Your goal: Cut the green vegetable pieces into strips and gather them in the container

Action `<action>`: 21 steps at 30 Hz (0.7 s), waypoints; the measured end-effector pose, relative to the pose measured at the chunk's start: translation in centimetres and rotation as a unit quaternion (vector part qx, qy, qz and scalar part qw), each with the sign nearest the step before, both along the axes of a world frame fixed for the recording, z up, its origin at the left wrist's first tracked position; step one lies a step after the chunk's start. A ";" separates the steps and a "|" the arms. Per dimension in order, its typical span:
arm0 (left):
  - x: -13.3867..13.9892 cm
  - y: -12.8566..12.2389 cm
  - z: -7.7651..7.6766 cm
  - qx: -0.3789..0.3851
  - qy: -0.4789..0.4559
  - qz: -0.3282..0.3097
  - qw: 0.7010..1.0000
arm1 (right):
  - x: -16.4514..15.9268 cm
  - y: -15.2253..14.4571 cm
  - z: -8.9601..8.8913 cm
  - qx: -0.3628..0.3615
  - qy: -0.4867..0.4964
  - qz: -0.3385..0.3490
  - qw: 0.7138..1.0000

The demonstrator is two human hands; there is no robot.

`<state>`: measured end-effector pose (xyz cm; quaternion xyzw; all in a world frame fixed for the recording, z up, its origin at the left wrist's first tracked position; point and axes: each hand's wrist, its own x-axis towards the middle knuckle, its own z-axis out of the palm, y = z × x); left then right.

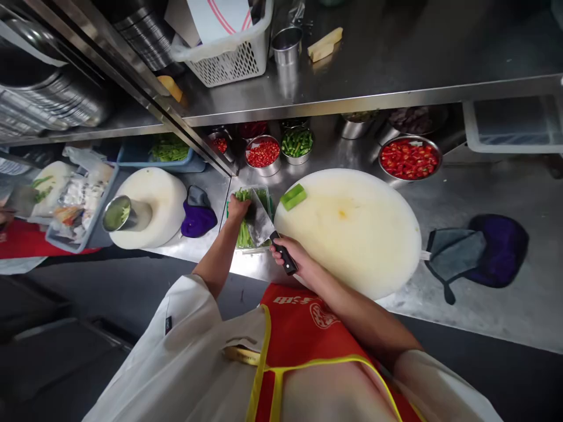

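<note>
My right hand (291, 253) is wrapped round the black handle of a cleaver (263, 225). Its broad blade tilts over a clear plastic container (265, 191) holding cut green vegetable strips (244, 235). At the blade's far left side, my left hand (238, 207) reaches down among the greens with its fingers curled. The fingertips are hidden, so what they hold does not show. Just right of the container, a green vegetable block (294, 197) lies on the left edge of a round white cutting board (352, 234).
Behind the board stand bowls of chopped red chillies (263, 153), green chillies (297, 143) and red pepper pieces (410, 159). A steel shelf (373, 102) overhangs them. Purple-grey cloths (479, 249) lie at right. Another board (171, 196) carries a steel cup (121, 214). A co-worker's hand (5, 217) shows far left.
</note>
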<state>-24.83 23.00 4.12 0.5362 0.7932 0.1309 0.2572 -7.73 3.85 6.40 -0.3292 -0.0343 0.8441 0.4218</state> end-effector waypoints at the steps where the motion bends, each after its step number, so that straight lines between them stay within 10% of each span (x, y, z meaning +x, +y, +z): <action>1: -0.1 0.5 -0.3 -0.011 0.016 -0.001 1.000 | -0.2 0.1 -0.1 -0.005 0.000 -0.006 1.000; 11: 1.9 -1.5 -3.8 0.021 0.113 -0.040 0.993 | 5.2 -8.7 1.3 -0.007 -0.048 -0.039 0.998; 21: 1.2 0.9 -1.8 0.050 0.134 -0.057 0.988 | 7.0 -14.3 2.2 0.022 -0.073 -0.093 0.993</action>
